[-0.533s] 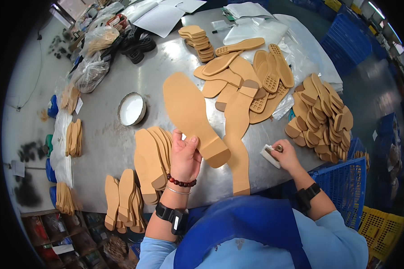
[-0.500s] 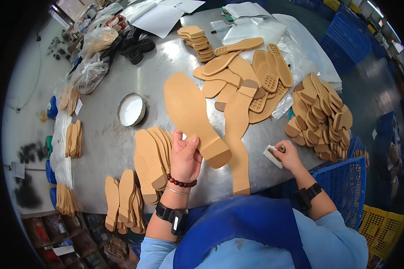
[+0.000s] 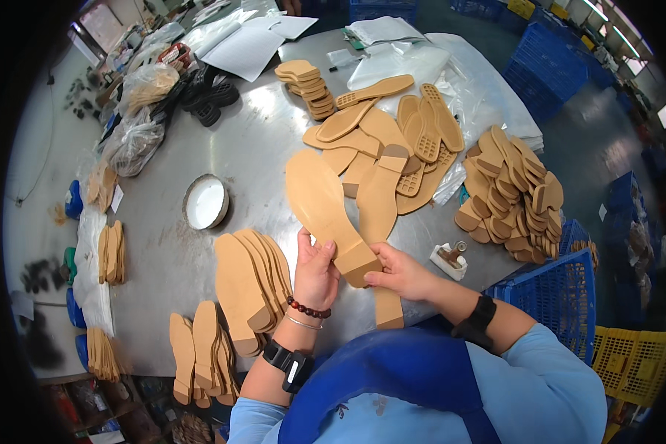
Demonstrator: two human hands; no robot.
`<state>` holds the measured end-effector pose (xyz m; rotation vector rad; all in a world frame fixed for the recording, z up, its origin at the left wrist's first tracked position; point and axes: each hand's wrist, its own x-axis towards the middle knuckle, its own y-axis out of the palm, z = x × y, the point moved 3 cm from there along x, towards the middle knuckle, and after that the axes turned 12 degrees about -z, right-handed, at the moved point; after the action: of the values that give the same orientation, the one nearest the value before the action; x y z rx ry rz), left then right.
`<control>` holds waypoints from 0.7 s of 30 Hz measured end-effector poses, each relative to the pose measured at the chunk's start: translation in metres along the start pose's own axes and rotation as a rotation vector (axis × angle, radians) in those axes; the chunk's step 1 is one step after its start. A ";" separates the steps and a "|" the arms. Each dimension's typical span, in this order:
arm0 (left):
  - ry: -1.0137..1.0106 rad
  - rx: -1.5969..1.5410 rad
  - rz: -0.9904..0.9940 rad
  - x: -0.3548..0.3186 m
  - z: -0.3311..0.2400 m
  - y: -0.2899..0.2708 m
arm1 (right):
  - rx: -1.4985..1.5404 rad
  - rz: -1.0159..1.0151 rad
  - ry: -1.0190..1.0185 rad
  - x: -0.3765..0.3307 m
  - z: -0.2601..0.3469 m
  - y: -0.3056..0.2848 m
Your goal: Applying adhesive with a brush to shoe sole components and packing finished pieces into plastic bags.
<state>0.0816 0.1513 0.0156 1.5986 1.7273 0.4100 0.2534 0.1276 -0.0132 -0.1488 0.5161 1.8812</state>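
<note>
A tan shoe sole (image 3: 320,194) is held tilted above the metal table, its heel end toward me. My left hand (image 3: 318,268) grips its near-left edge, thumb on top. My right hand (image 3: 401,274) pinches the heel end from the right, thumb on top and fingers partly hidden. More soles (image 3: 378,203) lie partly beneath it in a line running toward me. To the right of my right hand, a white pad with a metal clip (image 3: 449,259) rests on the table. A fanned stack of soles (image 3: 237,277) lies left of my left hand.
A bowl of white liquid (image 3: 206,202) stands at the left. Loose soles (image 3: 429,129) lie beyond my hands, with a big pile (image 3: 514,192) at the right. Blue crates (image 3: 551,296) flank the table's right edge. Papers (image 3: 244,48) and plastic bags (image 3: 137,140) sit further off.
My right hand has let go of the clipped white pad, leaving it on the table, and moved left to the sole's heel. The sole is now lower and held by both hands.
</note>
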 end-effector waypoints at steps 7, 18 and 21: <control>-0.008 0.788 0.255 0.077 0.012 0.008 | 0.291 -0.757 -0.537 -0.057 0.085 -0.126; 1.390 1.976 1.236 0.175 0.075 0.075 | 0.109 -1.219 0.000 -0.177 0.076 -0.321; 1.464 1.879 1.270 0.176 0.039 0.079 | -0.667 -1.504 0.147 -0.194 0.089 -0.317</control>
<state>0.1735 0.3235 -0.0104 4.6995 1.2682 0.5879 0.6294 0.0863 0.0456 -0.8487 -0.1968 0.4742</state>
